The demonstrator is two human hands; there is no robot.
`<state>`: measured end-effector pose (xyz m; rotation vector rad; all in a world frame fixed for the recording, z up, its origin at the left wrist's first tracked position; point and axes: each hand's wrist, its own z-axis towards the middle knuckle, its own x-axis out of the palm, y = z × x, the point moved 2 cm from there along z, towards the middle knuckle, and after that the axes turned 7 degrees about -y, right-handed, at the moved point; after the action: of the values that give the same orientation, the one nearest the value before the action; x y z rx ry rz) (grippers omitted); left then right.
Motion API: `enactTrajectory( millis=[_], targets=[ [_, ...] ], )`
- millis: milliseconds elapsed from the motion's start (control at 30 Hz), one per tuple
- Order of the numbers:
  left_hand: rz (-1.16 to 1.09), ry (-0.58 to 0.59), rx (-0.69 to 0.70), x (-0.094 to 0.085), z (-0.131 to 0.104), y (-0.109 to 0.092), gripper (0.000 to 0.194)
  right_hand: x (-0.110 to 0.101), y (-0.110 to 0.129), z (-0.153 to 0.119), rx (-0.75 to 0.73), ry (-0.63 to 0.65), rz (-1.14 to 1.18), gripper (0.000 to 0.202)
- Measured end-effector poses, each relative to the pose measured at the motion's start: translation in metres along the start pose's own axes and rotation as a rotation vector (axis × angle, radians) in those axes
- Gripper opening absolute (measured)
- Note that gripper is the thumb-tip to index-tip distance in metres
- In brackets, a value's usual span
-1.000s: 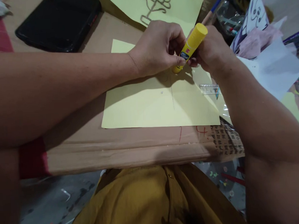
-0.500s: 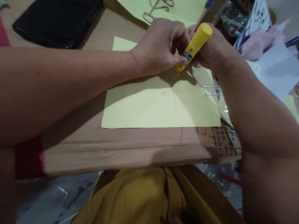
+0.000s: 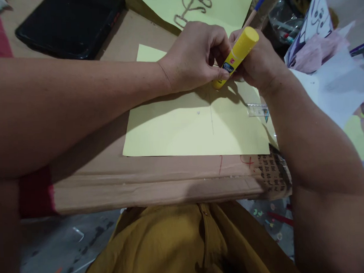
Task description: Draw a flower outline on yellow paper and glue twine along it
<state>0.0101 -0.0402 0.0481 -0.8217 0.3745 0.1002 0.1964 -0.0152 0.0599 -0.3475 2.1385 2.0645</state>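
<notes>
My left hand [image 3: 198, 57] is closed around a yellow glue stick [image 3: 238, 51], thumb and fingers pinching its lower part. The glue stick leans to the right, its lower end at the sheet. Beside it, my right hand [image 3: 258, 58] is closed, its fingertips mostly hidden behind the glue stick. A slim pencil [image 3: 251, 18], wood-coloured with a blue upper end, rises out of that hand; its tip is hidden. Under both hands lies a pale yellow sheet of paper [image 3: 169, 133] with a thin vertical line and a small mark on it. A clear ruler [image 3: 256, 110] lies at its right side.
A black case [image 3: 71, 26] lies at the back left of the cardboard-covered table [image 3: 142, 190]. Behind my hands is another yellow sheet [image 3: 224, 6] with a raised brown drawing. White papers [image 3: 333, 87] and a patterned paper cone [image 3: 311, 26] crowd the right side.
My right forearm and the pencil have shifted very slightly, with the pencil's blue end a little to the right. My left hand and the glue stick are nearly unmoved.
</notes>
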Motion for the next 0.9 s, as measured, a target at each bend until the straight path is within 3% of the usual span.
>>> enactTrajectory(
  millis=[100, 267, 367, 500, 600, 733, 900],
  targets=[
    [0.024, 0.0, 0.027, 0.001, 0.002, 0.005, 0.031, 0.002, 0.004, -0.01, -0.135, -0.082, -0.006, 0.019],
    [-0.001, 0.001, 0.047, 0.003, 0.006, 0.013, 0.037, 0.001, 0.006, -0.018, -0.161, -0.128, -0.016, 0.016],
    [-0.034, -0.008, 0.056, 0.003, 0.005, 0.016, 0.029, -0.004, 0.005, -0.018, -0.169, -0.117, -0.061, 0.015],
    [-0.09, -0.016, 0.174, 0.005, 0.005, 0.022, 0.027, -0.012, 0.001, -0.026, -0.158, -0.2, -0.11, 0.015],
    [-0.185, -0.15, 0.195, 0.005, 0.008, 0.023, 0.022, -0.016, 0.0, -0.047, -0.249, -0.327, 0.041, 0.032],
    [-0.268, -0.42, 0.087, 0.004, 0.012, 0.023, 0.022, -0.008, -0.001, -0.079, -0.297, -0.312, -0.009, 0.043],
    [-0.295, -0.442, -0.034, 0.003, 0.018, 0.03, 0.026, 0.007, -0.004, -0.094, -0.218, -0.241, -0.084, 0.052]
  ],
)
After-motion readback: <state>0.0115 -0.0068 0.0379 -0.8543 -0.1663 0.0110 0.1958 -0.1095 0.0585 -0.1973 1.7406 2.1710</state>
